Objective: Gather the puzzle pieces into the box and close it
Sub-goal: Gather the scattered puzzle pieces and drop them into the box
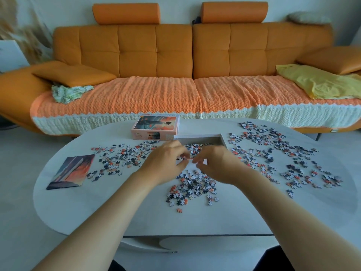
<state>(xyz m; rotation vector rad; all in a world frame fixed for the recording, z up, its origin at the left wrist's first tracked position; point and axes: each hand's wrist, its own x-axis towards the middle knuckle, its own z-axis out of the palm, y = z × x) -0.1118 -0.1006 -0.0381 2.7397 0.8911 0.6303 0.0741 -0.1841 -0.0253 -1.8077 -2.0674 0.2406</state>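
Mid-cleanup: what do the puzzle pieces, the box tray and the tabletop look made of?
Puzzle pieces: likely thin printed cardboard, flat interlocking shapes. Box tray: matte pale paperboard, thin straight walls. Tabletop: smooth matte grey, stone or laminate, unclear.

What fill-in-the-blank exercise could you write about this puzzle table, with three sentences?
1. The box lid lies to the ___ of the open box.
2. Most puzzle pieces lie scattered on the table, not in the ___.
3. The sofa behind the table is ___.
Missing words: left; box; orange.
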